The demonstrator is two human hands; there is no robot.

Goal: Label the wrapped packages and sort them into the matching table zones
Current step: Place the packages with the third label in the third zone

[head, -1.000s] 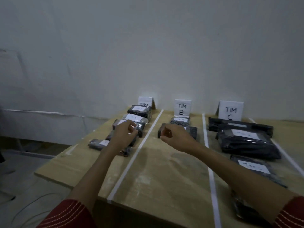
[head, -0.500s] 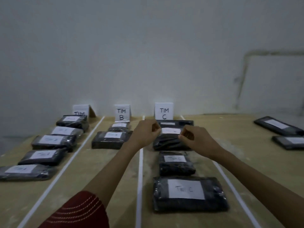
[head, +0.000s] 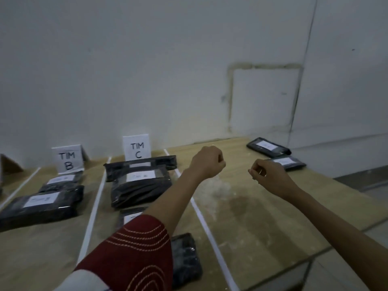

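Black wrapped packages with white labels lie in taped zones on the wooden table (head: 247, 223). The zone behind the TIM C sign (head: 137, 148) holds a large package (head: 139, 185), a long one (head: 140, 164) behind it and a near one (head: 185, 261) partly hidden by my left arm. In front of the TIM B sign (head: 67, 159) lies another package (head: 39, 204). Two labelled packages (head: 267, 145) (head: 288, 162) sit apart at the far right. My left hand (head: 206, 162) and right hand (head: 265, 175) hover right of zone C, fingers curled, holding nothing visible.
White tape strips (head: 201, 219) (head: 92, 211) divide the zones. A white wall stands close behind the table. The table's right edge (head: 344, 183) drops to the floor just past the two far packages.
The view swung right from the TIM A and B zones past zone C. Both hands travelled right with it, now over the bare wood beyond zone C, nearer the two far-right packages.
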